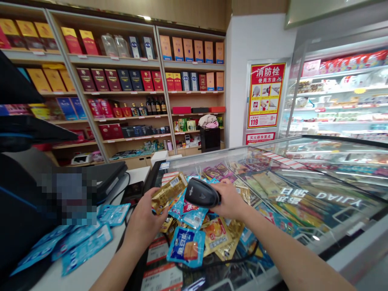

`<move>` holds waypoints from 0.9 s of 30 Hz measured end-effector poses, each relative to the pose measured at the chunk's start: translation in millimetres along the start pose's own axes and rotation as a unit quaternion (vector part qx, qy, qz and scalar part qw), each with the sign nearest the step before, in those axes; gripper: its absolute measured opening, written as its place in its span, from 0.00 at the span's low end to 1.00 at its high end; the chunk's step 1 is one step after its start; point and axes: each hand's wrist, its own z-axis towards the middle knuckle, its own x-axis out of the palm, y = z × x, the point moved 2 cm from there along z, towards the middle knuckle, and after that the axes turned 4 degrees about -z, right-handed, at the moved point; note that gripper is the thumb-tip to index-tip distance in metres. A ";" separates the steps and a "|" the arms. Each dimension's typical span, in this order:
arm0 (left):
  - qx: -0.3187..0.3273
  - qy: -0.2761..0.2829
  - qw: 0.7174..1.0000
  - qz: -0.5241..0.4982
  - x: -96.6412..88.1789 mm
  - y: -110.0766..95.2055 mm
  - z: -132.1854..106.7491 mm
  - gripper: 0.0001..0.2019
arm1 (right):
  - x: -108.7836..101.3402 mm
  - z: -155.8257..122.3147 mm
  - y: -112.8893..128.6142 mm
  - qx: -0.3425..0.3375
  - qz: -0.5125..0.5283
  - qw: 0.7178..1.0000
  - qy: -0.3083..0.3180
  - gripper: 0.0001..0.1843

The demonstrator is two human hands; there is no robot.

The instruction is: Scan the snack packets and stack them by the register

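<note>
Pinched in my left hand (150,216) is a gold snack packet (169,192), its barcode end tilted up and to the right. My right hand (228,200) grips a black handheld barcode scanner (201,193), whose head points left at the packet, a short way from it. Beneath both hands, a pile of packets lies on the glass lid of a chest freezer (303,161). Among them are a blue packet (186,247) with a brown food picture and a gold-orange packet (216,234). The scanner's black cable (224,263) loops across the glass below the pile.
Several light-blue packets (87,246) lie on the white counter (93,275) at left, beside black checkout equipment (106,182). Shelves of boxed bottles (121,81) line the back wall. A lit display fridge (342,93) stands at right.
</note>
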 end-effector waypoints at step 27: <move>-0.238 -0.078 0.917 0.310 -109.7 75.3 -32.3 0.25 | 1.0 -2.9 1.2 -0.017 -0.002 1.000 0.001 0.09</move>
